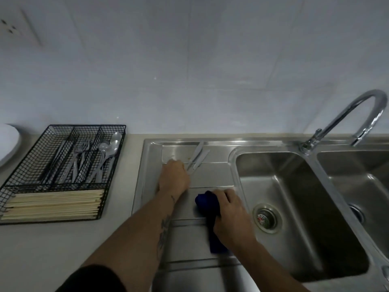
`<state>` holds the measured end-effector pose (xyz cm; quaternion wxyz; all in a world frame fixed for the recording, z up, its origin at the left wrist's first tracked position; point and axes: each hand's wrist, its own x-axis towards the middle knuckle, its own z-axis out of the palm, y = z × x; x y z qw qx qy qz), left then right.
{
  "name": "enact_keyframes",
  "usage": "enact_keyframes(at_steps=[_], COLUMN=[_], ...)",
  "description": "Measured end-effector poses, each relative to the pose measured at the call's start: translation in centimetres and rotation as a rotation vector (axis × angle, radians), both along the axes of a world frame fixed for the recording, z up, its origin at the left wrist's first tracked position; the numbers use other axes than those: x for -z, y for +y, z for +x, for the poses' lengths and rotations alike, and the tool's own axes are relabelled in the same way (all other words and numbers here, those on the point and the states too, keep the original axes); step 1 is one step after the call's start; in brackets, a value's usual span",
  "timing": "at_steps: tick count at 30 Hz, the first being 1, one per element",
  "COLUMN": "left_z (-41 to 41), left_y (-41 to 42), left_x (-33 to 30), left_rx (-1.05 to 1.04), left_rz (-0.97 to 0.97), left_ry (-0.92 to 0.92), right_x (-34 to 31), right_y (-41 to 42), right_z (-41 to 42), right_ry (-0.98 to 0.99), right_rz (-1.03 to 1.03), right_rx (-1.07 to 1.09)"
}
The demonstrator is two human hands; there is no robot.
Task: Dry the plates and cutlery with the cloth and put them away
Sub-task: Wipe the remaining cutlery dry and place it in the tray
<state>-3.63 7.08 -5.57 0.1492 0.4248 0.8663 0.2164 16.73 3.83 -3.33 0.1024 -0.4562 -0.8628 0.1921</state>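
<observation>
Two steel knives point(197, 157) lie on the sink's draining board point(210, 178), blades pointing toward the wall. My left hand point(173, 175) reaches to their handle ends with curled fingers and grips them there. My right hand point(230, 216) holds a dark blue cloth point(208, 207) against the draining board nearer to me. A black wire cutlery tray point(113, 128) on the counter at left holds knives, forks, spoons and a row of chopsticks point(54, 204). A white plate point(8, 142) shows at the far left edge.
A steel sink basin point(294, 207) with a drain sits right of the draining board, a second basin point(362, 175) beyond it. A curved chrome tap point(357, 114) rises behind them. A grey counter point(63, 245) spreads at left. A wall socket point(9, 28) is at top left.
</observation>
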Motion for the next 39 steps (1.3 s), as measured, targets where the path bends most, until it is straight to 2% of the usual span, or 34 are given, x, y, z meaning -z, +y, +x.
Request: enact_keyframes(at_steps=[7,11,15,21,27,30,33,36,39], left_z=[-0.2,-0.8,-1.4,-3.1,-5.7,-6.7,-7.5,-8.9,-10.5], left_y=[1.2,0.5,-0.9,-3.2,-6.6,-8.9,-11.4,-14.0,-16.5], left_x=[-0.5,-0.5,-2.0,-6.5,-9.9,-11.5,-13.3,-14.4,-14.6], left_rx=[-0.018,-0.022,-0.036,0.040,0.157,0.215,0.267,0.274,0.255], left_rz=[-0.084,-0.038,-0.008,0.063,0.145,0.201,0.256,0.272,0.244], left_ry=[-0.019,-0.066,-0.098,-0.040,0.010,0.018,0.005,-0.004,0.005], right_x=[0.8,0.8,0.3,-3.7,-9.0,-10.3,-10.1,-9.2,-8.8], right_y=[0.3,0.2,0.9,0.7,-1.5,-3.0,-4.6,-6.0,-6.7], right_z=[-0.3,-0.7,-1.3,-3.0,-8.6,-11.0,-12.7,-13.2,-13.4], right_ry=[0.000,-0.036,0.108,0.435,0.629,0.568,0.250,0.028,0.008], right_rz=[-0.042,-0.088,-0.232,-0.306,-0.075,0.162,0.469,0.493,0.473], right_rx=[-0.083,-0.124,0.009,0.300,0.320,0.243,0.010,-0.067,0.039])
